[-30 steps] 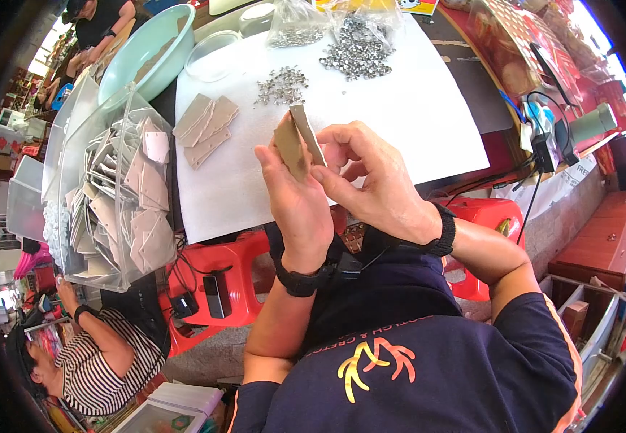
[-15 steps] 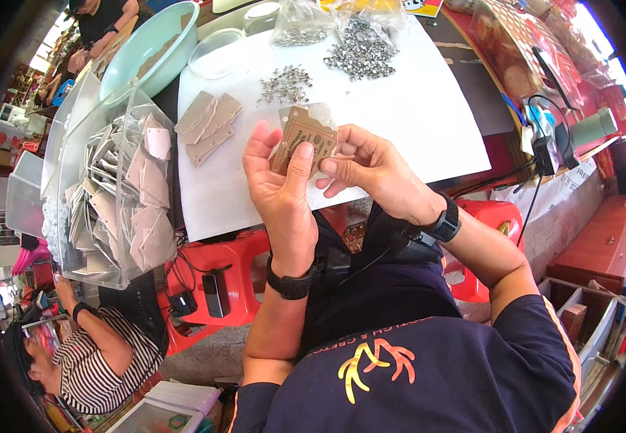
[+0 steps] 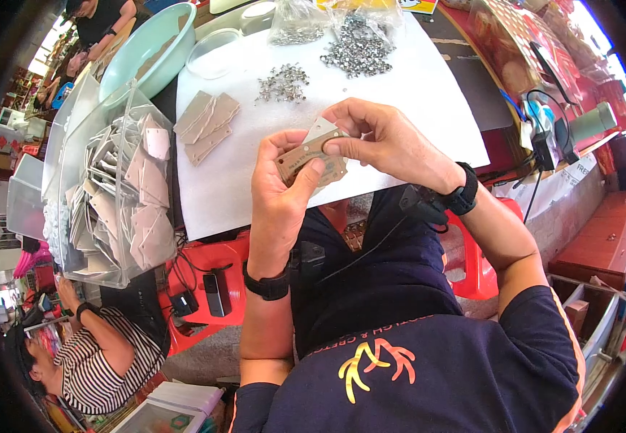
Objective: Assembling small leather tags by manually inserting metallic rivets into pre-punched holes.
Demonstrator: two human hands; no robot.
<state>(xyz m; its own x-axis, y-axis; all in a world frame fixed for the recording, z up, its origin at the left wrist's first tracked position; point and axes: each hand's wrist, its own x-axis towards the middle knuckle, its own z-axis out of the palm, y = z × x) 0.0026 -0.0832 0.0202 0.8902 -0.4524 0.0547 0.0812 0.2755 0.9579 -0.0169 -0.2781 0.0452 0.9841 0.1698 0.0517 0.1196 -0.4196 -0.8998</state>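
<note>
Over the near part of the white work sheet (image 3: 428, 123), I hold a brown printed card (image 3: 300, 156) with small punched holes. My left hand (image 3: 278, 189) grips its lower left part, the thumb pressed on its face. My right hand (image 3: 381, 137) pinches the upper right side between thumb and fingers. A pale grey corner (image 3: 322, 129) sticks up behind the brown face; whether it is a second piece or a folded part, I cannot tell. Left of my hands lie several grey-tan cards (image 3: 208, 123). Beyond them is a small pile of silver metal fasteners (image 3: 283, 82).
A clear plastic box (image 3: 127, 270) full of cards stands at the left, beside a light-green basin (image 3: 161, 72). A larger heap of metal fasteners (image 3: 356, 54) spills from a clear bag. Red stools (image 3: 205, 270) flank me. A person in stripes (image 3: 103, 353) sits at lower left.
The card has tilted toward the right, and a pale corner now shows above it. My right hand has moved up to the card's top edge.
</note>
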